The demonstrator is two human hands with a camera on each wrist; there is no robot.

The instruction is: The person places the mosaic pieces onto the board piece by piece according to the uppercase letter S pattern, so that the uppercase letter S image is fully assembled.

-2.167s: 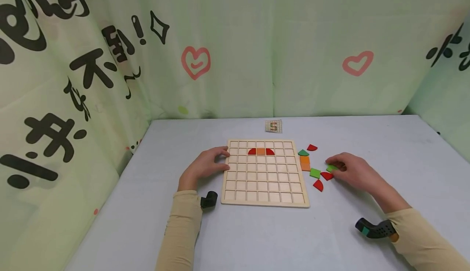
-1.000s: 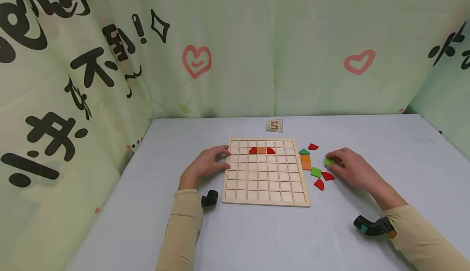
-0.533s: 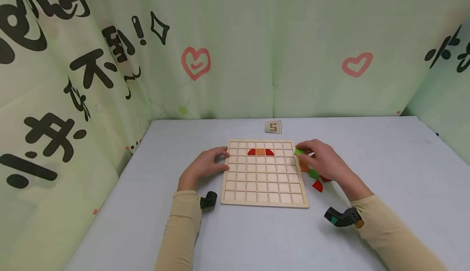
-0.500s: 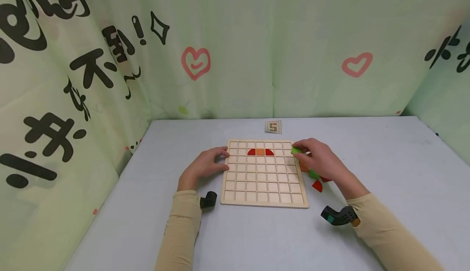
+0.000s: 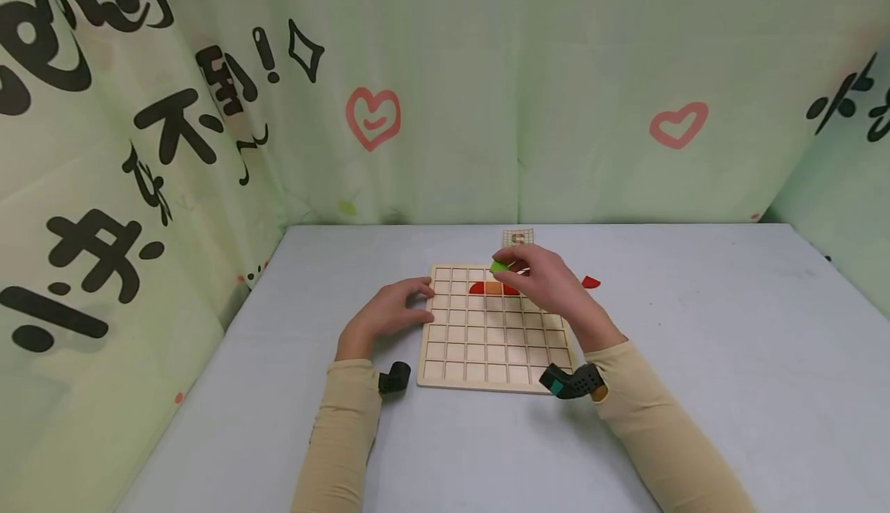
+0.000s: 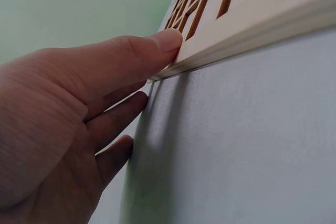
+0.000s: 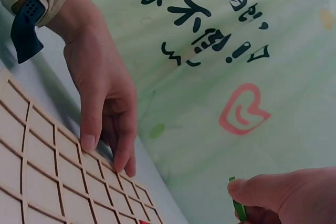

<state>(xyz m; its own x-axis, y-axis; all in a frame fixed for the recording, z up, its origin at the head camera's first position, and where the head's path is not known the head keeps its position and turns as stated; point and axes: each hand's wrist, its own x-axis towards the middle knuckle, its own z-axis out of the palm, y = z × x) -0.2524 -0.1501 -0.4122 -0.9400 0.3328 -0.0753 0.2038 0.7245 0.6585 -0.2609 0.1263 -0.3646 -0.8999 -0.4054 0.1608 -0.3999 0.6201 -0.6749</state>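
My right hand (image 5: 541, 277) pinches a light green tile (image 5: 498, 266) between thumb and fingertips, above the far edge of the wooden grid board (image 5: 459, 343). In the right wrist view the green tile (image 7: 239, 209) is seen edge-on; its full outline is covered by fingers. My left hand (image 5: 392, 306) rests at the board's left edge, fingers extended. The left wrist view shows its thumb (image 6: 167, 40) touching the rim. On the board lie a red quarter-round tile (image 5: 477, 288), an orange square tile (image 5: 493, 288) and another red tile (image 5: 511, 290), partly hidden by my right hand.
A small pattern card (image 5: 518, 237) lies beyond the board. One loose red tile (image 5: 590, 282) shows to the right; the other loose tiles are hidden behind my right hand and forearm. A pale cloth covers the table (image 5: 730, 327), with a printed curtain (image 5: 584, 111) behind.
My right hand has picked the light green tile up from the loose pieces and carried it left over the board's far side. My left hand stays at the edge.
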